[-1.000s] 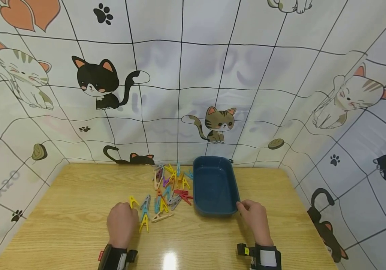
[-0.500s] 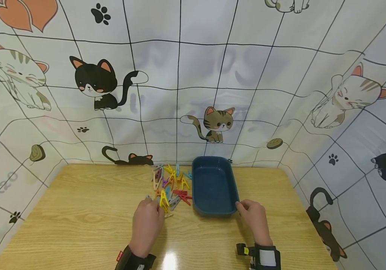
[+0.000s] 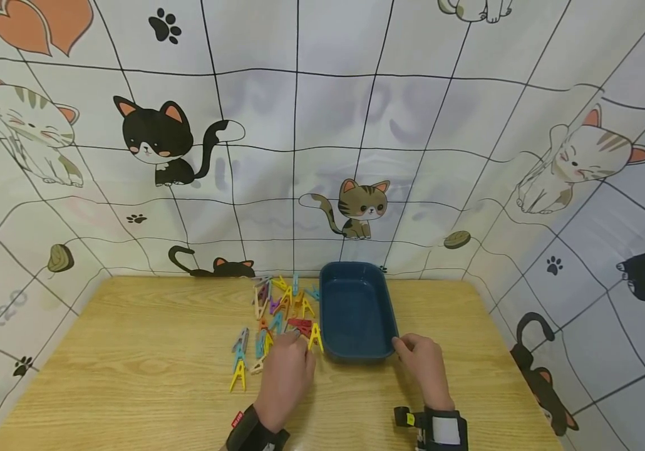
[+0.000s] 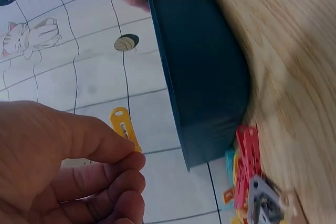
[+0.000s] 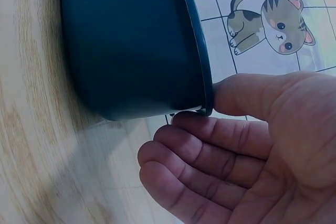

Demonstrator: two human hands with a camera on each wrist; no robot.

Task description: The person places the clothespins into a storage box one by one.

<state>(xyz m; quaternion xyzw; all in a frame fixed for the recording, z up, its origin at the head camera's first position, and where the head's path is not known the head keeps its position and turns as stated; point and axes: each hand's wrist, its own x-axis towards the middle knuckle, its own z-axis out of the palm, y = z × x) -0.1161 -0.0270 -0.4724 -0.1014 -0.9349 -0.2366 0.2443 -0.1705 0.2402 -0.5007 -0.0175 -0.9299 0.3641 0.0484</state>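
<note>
My left hand (image 3: 285,379) pinches a yellow clothespin (image 3: 315,337) between thumb and forefinger, just left of the blue bin's near end. In the left wrist view, one end of that yellow clothespin (image 4: 122,121) sticks up past the thumb. The dark blue rectangular bin (image 3: 327,347) stands upright on the table. At its near right corner my right hand (image 3: 425,369) pinches the rim, thumb on one side and forefinger on the other, as the right wrist view shows. Several mixed-colour clothespins (image 3: 275,322) lie in a loose pile left of the bin, partly hidden behind my left hand.
Apart from the pile, a grey clothespin (image 3: 240,340) and a yellow clothespin (image 3: 238,376) lie further left, in line with a light blue one. The wooden table (image 3: 148,363) ends at a cat-printed cloth wall (image 3: 266,169) at the back and sides.
My left hand has moved right with the yellow clothespin, from the left of the pile to near the bin. The right hand stays at the bin's rim.
</note>
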